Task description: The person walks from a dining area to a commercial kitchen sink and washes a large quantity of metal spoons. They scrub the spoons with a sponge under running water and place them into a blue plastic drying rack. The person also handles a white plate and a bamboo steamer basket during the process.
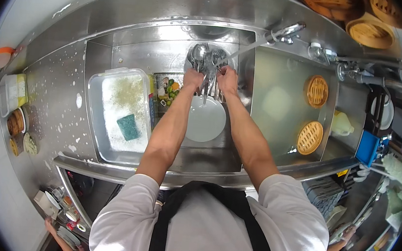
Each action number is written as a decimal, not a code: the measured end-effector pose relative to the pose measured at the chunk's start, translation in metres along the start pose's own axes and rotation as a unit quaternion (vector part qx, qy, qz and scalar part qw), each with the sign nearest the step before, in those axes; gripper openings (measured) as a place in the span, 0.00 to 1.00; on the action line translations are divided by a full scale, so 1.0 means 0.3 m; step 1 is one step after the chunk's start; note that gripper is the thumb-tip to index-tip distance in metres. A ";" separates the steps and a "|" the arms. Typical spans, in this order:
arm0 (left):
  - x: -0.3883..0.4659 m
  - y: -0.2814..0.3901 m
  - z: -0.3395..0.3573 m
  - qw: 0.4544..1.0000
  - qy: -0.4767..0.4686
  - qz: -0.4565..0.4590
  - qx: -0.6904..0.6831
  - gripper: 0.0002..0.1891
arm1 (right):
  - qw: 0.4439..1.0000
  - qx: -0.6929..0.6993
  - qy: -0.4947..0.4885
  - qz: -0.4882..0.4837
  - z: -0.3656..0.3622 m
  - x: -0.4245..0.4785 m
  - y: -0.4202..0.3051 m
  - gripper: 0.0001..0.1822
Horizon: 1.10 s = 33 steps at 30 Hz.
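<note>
Metal spoons and forks (200, 53) lie bunched in the left sink basin, under a stream of water from the faucet (286, 34). My left hand (193, 78) closes on the handles of the left bunch. On the right bunch, my right hand (227, 79) is closed around handles, knuckles up. More cutlery handles point towards me between the hands. Just below them a round white plate (205, 120) sits in the basin. Left of my left forearm are green and orange food scraps (171, 88) on a perforated metal strainer. The fingertips are partly hidden.
A clear plastic tub (95, 115) of suds holds a green scouring pad (128, 127). The right basin (276, 132) has cloudy water and two bamboo steamer pieces (309, 137). A yellowish jug (342, 123) stands beyond. Other people's arms show at lower left (57, 237) and lower right (336, 247).
</note>
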<state>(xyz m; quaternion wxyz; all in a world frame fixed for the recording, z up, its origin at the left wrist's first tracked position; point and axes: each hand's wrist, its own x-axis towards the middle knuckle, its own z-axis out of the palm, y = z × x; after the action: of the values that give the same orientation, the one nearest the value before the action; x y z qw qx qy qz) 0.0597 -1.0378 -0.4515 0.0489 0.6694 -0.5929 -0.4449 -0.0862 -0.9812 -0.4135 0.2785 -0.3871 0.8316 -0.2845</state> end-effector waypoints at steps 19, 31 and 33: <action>-0.346 0.199 -0.129 0.851 0.024 -0.104 -0.513 0.21 | 0.820 0.449 -0.315 0.165 -0.163 0.135 -0.306 0.11; -0.475 0.452 -0.247 0.782 -0.351 0.165 -0.487 0.17 | 0.862 0.494 -0.094 0.070 -0.610 -0.216 -0.303 0.26; -0.585 0.476 -0.276 0.791 -0.398 0.179 -0.430 0.17 | 0.860 0.490 -0.134 0.047 -0.643 -0.206 -0.310 0.16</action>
<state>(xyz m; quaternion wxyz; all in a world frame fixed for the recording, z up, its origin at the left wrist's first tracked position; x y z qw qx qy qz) 0.0241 -0.9709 -0.2229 0.1701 0.2252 -0.4169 -0.8640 -0.1390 -0.9319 -0.2026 0.5543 -0.1957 0.5568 -0.5868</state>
